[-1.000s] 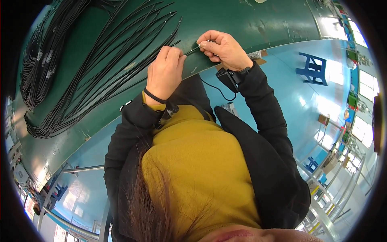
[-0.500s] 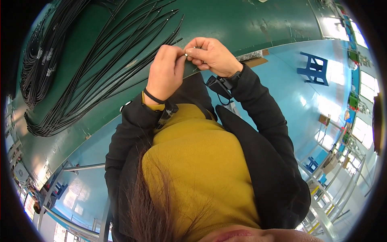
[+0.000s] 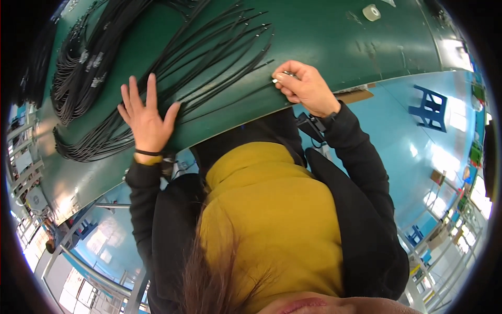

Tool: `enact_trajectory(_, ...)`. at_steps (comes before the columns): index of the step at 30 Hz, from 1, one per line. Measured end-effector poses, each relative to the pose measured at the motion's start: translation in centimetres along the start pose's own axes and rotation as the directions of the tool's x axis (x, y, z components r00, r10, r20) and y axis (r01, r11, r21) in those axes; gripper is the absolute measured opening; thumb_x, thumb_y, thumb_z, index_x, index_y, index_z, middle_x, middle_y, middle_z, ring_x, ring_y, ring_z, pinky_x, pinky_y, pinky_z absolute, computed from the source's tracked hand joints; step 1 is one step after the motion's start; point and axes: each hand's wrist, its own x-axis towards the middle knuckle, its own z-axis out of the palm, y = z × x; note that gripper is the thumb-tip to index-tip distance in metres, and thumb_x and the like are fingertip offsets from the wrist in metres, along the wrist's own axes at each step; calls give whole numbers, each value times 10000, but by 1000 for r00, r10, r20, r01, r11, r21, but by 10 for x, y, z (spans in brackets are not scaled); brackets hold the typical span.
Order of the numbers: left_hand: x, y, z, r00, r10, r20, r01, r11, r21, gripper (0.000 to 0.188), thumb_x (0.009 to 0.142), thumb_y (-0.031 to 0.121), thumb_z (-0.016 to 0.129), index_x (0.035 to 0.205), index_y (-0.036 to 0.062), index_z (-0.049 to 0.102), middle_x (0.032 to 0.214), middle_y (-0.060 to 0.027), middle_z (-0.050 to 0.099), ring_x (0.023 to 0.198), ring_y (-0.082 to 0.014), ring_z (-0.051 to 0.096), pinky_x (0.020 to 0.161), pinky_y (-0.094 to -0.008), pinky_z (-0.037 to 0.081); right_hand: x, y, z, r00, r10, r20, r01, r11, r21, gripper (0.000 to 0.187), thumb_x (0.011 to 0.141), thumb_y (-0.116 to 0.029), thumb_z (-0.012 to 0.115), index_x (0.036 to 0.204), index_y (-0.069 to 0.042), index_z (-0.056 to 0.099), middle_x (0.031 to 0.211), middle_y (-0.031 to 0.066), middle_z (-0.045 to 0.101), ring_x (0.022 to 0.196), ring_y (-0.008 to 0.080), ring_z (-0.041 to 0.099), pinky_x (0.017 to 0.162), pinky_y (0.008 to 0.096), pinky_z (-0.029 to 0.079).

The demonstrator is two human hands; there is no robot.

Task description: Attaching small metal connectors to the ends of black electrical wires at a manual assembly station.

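Black cables [image 3: 94,148], perhaps three bundles [image 3: 78,89], left hand [image 3: 149,120] spread empty, right hand [image 3: 302,88] pinching one cable [image 3: 251,96]

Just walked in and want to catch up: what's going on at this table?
A person is handling black cables fanned out on a green table. The right hand pinches a single cable near the table's edge. The left hand is spread open over the others; whether it touches them is unclear. A thicker bundle lies beyond.
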Motion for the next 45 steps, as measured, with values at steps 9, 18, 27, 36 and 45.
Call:
enact_trajectory(9, -5, -82, 15, 905, 90, 416, -91, 996, -17, 832, 744, 637, 594, 1450, 277, 342, 1544, -162, 144, 1410, -401, 127, 1012, -712, 111, 10, -2, -2, 999, -4, -49, 4, 1000, -2, 134, 924, -142, 574, 959, -14, 583, 790, 3, 544, 576, 15, 404, 461, 156, 295)
enact_trajectory(18, 49, -141, 64, 966, 11, 257, -14, 1000, 11, 649, 857, 579, 506, 1439, 345, 341, 1545, -112, 183, 1404, -359, 180, 975, -739, 137, 146, -34, 1, 980, -183, -79, 144, 925, -351, 174, 770, -110, 526, 789, -8, 666, 819, 203, 664, 672, 350, 640, 628, 502, 488)
enact_trajectory(27, -33, -91, 32, 926, -291, 242, 258, 953, 160, 585, 924, 534, 413, 1453, 302, 317, 1544, -104, 192, 1407, -353, 184, 980, -740, 141, 104, -38, 6, 992, -128, 24, 130, 981, -144, 140, 877, -115, 622, 914, 15, 586, 749, 15, 545, 570, 45, 447, 447, 175, 329)
enact_trajectory(36, 9, -104, 56, 949, -293, 119, 267, 944, 194, 595, 918, 469, 469, 1438, 215, 333, 1511, -143, 232, 1379, -366, 227, 974, -715, 202, 160, -62, -4, 988, -155, 29, 157, 968, -193, 140, 919, -134, 591, 965, -2, 580, 790, 10, 548, 584, 26, 421, 444, 159, 304)
enact_trajectory(45, 46, 82, 35, 999, 33, -15, -36, 828, -559, 321, 827, 145, 656, 1135, 80, 595, 1050, -135, 632, 883, -310, 625, 738, -367, 512, 52, -36, 17, 981, 35, 190, -34, 999, -6, 140, 933, -131, 575, 991, -5, 566, 782, 6, 523, 573, 24, 392, 429, 155, 284)
